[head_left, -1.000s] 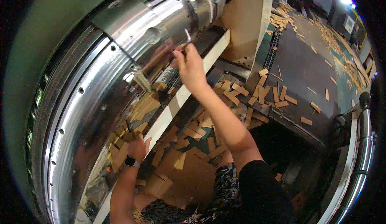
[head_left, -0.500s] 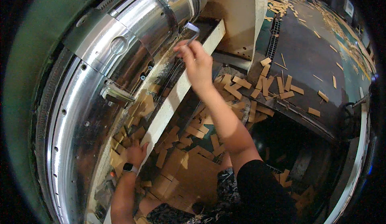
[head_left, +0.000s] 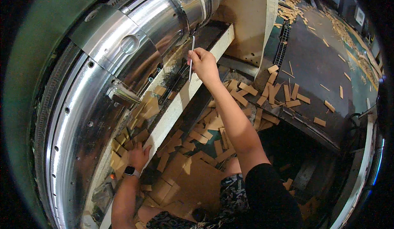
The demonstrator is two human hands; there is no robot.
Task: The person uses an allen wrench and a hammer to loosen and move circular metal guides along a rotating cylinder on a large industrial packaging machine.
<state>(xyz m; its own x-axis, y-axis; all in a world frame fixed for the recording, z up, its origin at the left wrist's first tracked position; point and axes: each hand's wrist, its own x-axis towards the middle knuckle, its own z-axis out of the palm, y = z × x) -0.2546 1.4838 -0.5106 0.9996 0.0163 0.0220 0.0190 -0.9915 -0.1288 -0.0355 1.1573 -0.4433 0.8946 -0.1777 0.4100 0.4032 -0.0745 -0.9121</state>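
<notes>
**Thin rod held at the drum gap**

Right hand (head_left: pixel 204 62): fingers pinched on thin white rod (head_left: pixel 191 56), upright beside polished steel drum (head_left: pixel 123 64). Left hand (head_left: pixel 137 155): fingers spread flat on cardboard scraps (head_left: pixel 123 147). Judgement: keep the rod steady, the left hand braced.

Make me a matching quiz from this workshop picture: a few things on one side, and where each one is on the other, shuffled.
Things:
1. thin white rod
2. smartwatch
3. wooden offcuts
4. shiny metal drum

Places:
A. on the wrist of the left hand
B. scattered over the dark floor on the right side
C. pinched in the fingers of the right hand
D. filling the left side of the view, above the pale ledge

Pairs: 1-C, 2-A, 3-B, 4-D
</notes>
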